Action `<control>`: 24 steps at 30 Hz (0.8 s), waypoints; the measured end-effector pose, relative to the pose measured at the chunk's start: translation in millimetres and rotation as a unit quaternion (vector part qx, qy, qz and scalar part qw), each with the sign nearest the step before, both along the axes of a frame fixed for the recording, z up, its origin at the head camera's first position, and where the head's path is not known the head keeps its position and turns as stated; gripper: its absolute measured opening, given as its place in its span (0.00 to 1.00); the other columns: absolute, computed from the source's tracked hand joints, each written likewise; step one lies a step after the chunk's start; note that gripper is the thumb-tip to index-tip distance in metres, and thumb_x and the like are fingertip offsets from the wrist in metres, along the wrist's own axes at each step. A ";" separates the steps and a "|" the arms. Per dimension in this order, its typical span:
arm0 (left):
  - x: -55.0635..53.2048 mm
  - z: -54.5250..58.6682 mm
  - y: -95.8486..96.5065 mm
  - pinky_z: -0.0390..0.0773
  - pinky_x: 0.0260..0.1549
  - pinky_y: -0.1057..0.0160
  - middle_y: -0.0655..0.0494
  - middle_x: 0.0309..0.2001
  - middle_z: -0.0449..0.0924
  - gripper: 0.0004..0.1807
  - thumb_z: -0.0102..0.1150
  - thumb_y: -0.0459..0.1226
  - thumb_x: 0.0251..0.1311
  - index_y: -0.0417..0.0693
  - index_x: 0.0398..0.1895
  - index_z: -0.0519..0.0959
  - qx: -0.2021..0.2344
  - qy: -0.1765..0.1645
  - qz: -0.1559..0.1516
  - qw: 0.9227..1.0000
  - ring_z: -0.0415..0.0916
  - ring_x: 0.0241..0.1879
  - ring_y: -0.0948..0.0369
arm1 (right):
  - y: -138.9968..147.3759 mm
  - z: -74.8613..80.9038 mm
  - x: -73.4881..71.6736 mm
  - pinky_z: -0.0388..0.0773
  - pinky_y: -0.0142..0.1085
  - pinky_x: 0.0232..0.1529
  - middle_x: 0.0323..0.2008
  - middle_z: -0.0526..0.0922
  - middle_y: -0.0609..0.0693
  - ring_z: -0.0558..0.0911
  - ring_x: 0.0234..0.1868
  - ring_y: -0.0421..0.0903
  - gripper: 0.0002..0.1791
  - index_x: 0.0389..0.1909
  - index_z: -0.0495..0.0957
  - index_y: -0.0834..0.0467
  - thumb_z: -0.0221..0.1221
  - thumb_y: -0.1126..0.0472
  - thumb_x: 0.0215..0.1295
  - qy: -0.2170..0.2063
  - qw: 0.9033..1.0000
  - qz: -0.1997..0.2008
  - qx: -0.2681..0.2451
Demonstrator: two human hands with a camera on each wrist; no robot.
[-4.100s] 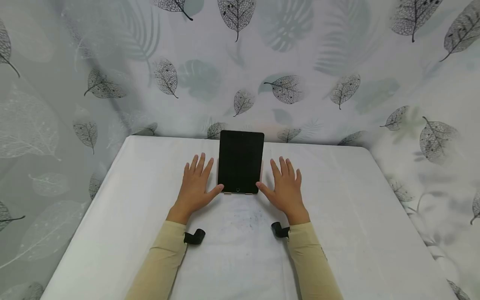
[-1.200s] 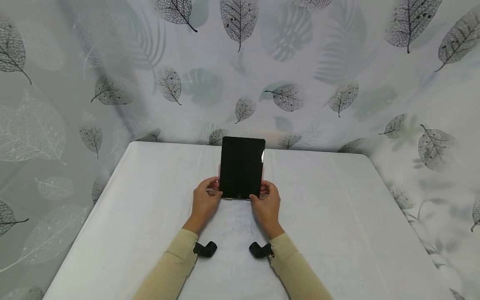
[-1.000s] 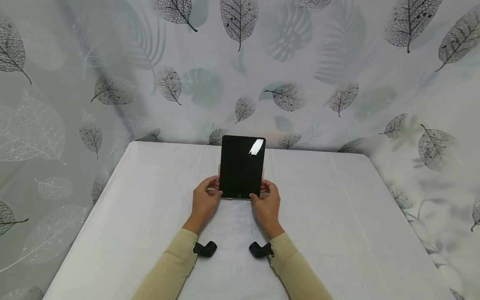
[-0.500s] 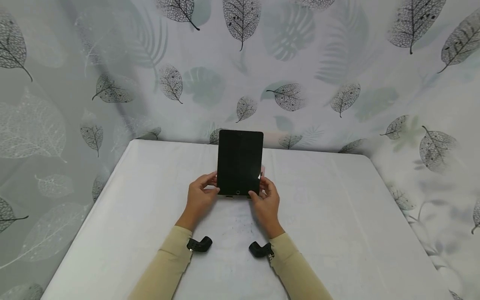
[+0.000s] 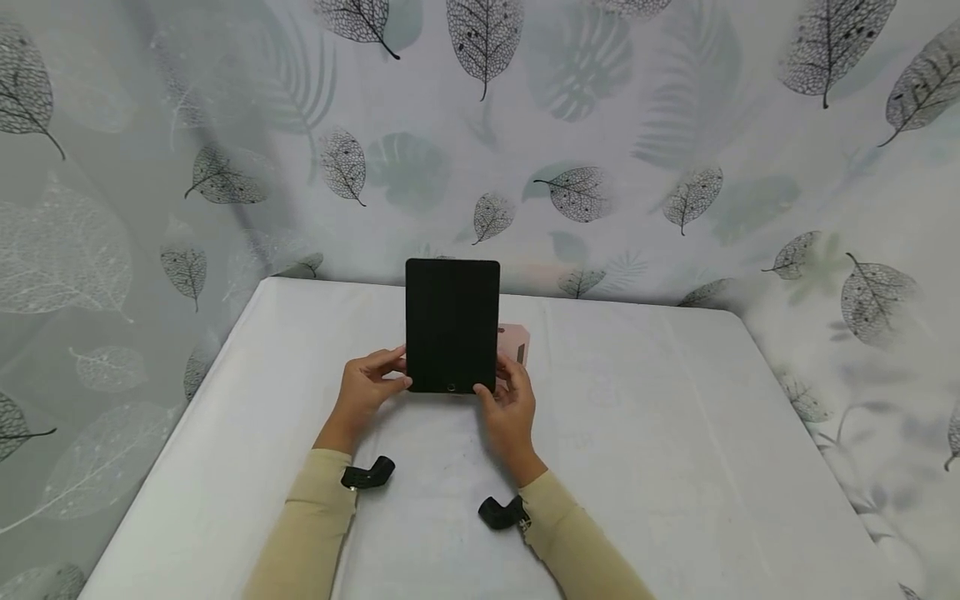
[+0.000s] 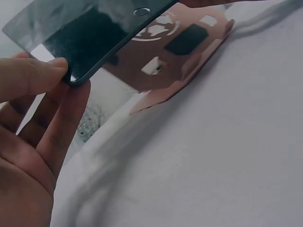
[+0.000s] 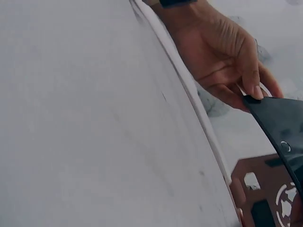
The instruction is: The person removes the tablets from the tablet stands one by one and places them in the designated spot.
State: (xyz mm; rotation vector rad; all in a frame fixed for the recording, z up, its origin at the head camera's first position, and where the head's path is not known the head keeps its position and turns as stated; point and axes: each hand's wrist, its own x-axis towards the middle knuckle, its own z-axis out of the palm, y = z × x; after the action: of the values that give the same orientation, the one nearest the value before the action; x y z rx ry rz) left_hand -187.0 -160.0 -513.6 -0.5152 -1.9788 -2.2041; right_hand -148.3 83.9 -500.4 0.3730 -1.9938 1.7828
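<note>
Shifted to the left since half a second ago, together with the tablet (image 5: 452, 325), baring more of the pink stand (image 5: 514, 343) behind. Pinched at the lower left corner between thumb and fingers of the left hand (image 5: 363, 387), and likewise at the lower right corner by the right hand (image 5: 510, 408). Held in front of the stand near the white table's (image 5: 675, 433) far edge, dark screen towards the head camera.
</note>
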 end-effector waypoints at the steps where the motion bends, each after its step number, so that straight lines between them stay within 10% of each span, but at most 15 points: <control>1: 0.5 -0.4 -3.3 0.86 0.42 0.71 0.66 0.44 0.86 0.31 0.65 0.14 0.50 0.24 0.62 0.74 0.007 -0.001 -0.003 1.000 0.84 0.45 0.70 | -2.8 4.6 2.8 0.81 0.29 0.53 0.58 0.75 0.71 0.78 0.52 0.60 0.32 0.67 0.69 0.73 0.65 0.75 0.62 -0.002 1.000 0.000 0.000; 16: 7.1 -3.1 -56.0 0.85 0.38 0.72 0.61 0.41 0.89 0.31 0.63 0.13 0.52 0.27 0.63 0.74 0.051 -0.021 -0.013 0.998 0.85 0.43 0.69 | -46.4 -22.9 -8.0 0.81 0.25 0.54 0.58 0.79 0.64 0.80 0.57 0.49 0.35 0.70 0.70 0.66 0.67 0.73 0.61 -0.041 0.999 0.016 0.007; 24: 10.2 -3.2 -78.8 0.86 0.37 0.72 0.59 0.39 0.89 0.32 0.60 0.09 0.48 0.33 0.59 0.81 0.072 -0.026 -0.018 0.997 0.85 0.42 0.68 | -63.4 -30.2 -8.6 0.87 0.41 0.51 0.53 0.81 0.60 0.83 0.52 0.56 0.35 0.71 0.71 0.60 0.68 0.68 0.62 -0.011 0.999 0.030 0.023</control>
State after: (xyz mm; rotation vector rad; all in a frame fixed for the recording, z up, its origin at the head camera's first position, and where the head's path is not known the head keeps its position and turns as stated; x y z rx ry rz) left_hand -176.8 -238.8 -516.8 -0.4831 -1.8297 -2.3836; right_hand -157.0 20.5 -530.6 0.4340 -2.0631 1.7865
